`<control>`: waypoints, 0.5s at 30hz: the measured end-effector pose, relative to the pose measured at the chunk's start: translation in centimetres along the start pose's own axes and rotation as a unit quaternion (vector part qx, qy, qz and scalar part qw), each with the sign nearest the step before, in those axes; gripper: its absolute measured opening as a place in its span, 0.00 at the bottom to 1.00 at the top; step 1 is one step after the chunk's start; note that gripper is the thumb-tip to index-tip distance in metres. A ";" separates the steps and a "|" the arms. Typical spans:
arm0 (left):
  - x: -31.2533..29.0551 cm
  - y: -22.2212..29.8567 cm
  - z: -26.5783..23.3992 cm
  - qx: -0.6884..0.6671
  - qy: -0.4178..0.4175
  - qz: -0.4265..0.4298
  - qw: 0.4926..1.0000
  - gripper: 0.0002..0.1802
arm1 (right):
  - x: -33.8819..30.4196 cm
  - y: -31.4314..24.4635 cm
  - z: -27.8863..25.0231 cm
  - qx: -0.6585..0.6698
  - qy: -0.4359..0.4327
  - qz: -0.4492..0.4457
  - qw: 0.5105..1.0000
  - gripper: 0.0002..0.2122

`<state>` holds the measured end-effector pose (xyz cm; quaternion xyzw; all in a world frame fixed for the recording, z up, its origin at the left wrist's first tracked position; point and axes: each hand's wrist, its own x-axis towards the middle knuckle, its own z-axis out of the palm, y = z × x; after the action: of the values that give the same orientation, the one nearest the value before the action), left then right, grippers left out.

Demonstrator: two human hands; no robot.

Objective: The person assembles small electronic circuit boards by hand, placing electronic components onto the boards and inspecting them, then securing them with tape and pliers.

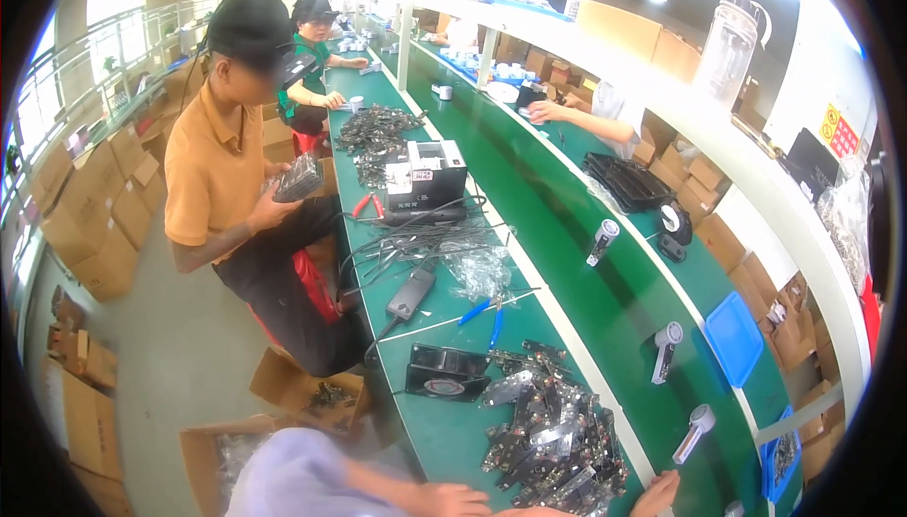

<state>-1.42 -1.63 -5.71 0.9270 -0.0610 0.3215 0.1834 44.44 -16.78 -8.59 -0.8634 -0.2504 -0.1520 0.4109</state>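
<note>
My left hand point(455, 498) lies at the near edge of the green workbench point(444, 432), at the end of a lavender sleeve point(302, 477); its fingers are cut off by the frame edge. My right hand point(658, 493) rests with its fingers stretched out at the right rim of a heap of small black and silver parts point(553, 434), with nothing seen in it. Just beyond the heap lies a black square fan point(446, 372). Farther on are blue-handled cutters point(487, 314) and a black power adapter point(411, 292) with its cable.
A seated person in an orange shirt point(213, 163) on the left holds a black tray point(300, 177). Another person point(316, 54) works farther back. White-capped tubes point(666, 349) stand on the green belt point(605, 309) near a blue tray point(735, 336). Cardboard boxes point(302, 389) sit on the floor.
</note>
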 end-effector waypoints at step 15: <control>-1.9 -1.1 3.2 0.029 0.040 0.013 0.999 0.14 | 0.4 -1.3 0.1 0.043 -0.036 0.074 0.996 0.15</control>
<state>-0.79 -1.86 -9.51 0.9176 -0.0560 0.3619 0.1544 44.11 -15.89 -7.62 -0.8659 -0.2071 -0.0788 0.4484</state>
